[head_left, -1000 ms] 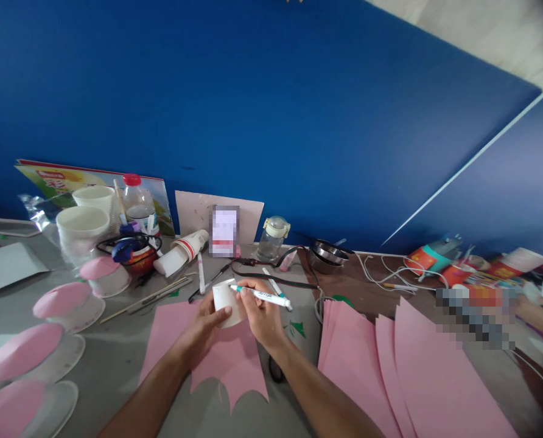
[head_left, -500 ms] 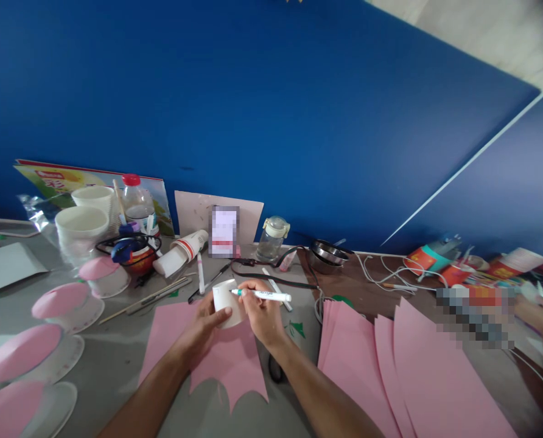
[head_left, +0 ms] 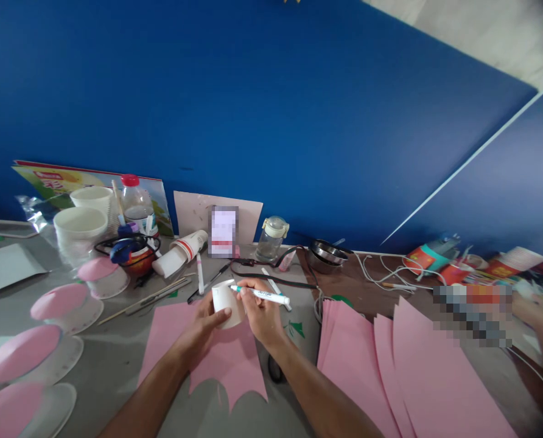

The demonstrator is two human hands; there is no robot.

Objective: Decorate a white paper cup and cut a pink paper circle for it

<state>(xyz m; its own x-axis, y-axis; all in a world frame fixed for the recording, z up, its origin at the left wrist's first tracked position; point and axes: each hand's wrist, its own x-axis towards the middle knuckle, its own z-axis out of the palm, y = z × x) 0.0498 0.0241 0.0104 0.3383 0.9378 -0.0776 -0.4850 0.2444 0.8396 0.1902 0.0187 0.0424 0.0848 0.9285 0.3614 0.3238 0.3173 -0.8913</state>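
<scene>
My left hand point(head_left: 207, 322) is closed round a small white paper cup point(head_left: 227, 310), thumb on its near side. In my right hand point(head_left: 259, 313) is a white marker point(head_left: 266, 295) with green markings, pinched between the fingers. The marker's tip touches or nearly touches the cup near its upper edge. Beneath both hands lies a pink paper sheet point(head_left: 230, 365) with scalloped cut-outs along its front edge.
Pink-topped cups point(head_left: 22, 353) line the left side. Pink sheets point(head_left: 353, 359) lie at the right. Behind stand a glass jar point(head_left: 271, 238), a phone point(head_left: 223, 231), stacked cups point(head_left: 80, 225) and metal bowls point(head_left: 329, 254). Another person's hand point(head_left: 534, 307) is at far right.
The marker's tip has moved slightly up toward the cup's upper edge, and the marker has tilted a little. My left hand still holds the cup in nearly the same place.
</scene>
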